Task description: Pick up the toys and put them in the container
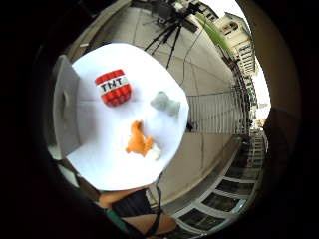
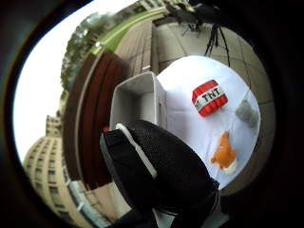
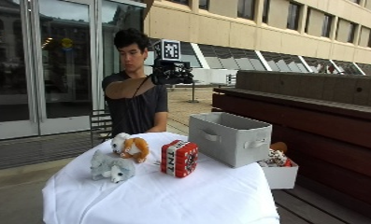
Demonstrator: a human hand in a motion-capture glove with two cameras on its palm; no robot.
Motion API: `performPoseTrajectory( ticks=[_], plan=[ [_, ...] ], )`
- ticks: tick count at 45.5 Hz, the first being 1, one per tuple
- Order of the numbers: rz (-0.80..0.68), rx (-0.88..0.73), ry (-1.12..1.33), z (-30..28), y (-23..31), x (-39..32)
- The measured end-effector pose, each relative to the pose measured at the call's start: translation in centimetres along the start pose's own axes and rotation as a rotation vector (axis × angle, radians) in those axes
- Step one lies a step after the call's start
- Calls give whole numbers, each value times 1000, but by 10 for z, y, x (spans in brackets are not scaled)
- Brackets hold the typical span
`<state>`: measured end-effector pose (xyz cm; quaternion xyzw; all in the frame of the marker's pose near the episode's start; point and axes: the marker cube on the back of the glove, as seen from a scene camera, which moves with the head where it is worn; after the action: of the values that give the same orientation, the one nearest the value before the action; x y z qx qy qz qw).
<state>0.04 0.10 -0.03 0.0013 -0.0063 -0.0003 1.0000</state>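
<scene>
Toys all lie on the white table: TNT block (image 3: 179,158), orange fox (image 3: 133,146), grey plush (image 3: 112,168), beside the grey container (image 3: 230,138). Your gloved right hand (image 3: 171,72) hangs high above, holding nothing, though how far its fingers are spread I cannot tell. No pick has begun, so you need to bring it down onto a toy.

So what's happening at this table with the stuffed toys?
A person stands behind a table draped in a white cloth, the gloved right hand raised high above it and holding nothing. Three toys lie on the cloth untouched: a red TNT block, an orange and white plush and a grey plush. The grey container meant for them stands at the table's edge, beside the TNT block.
</scene>
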Motion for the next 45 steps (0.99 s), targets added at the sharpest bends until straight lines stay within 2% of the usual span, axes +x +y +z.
performPoseTrajectory(
  ticks=[22,40,45],
  plan=[
    [22,20,33,7,23,34],
    [53,-59,98,101,81,118],
    [177,-59,89,134,103,130]
  ],
)
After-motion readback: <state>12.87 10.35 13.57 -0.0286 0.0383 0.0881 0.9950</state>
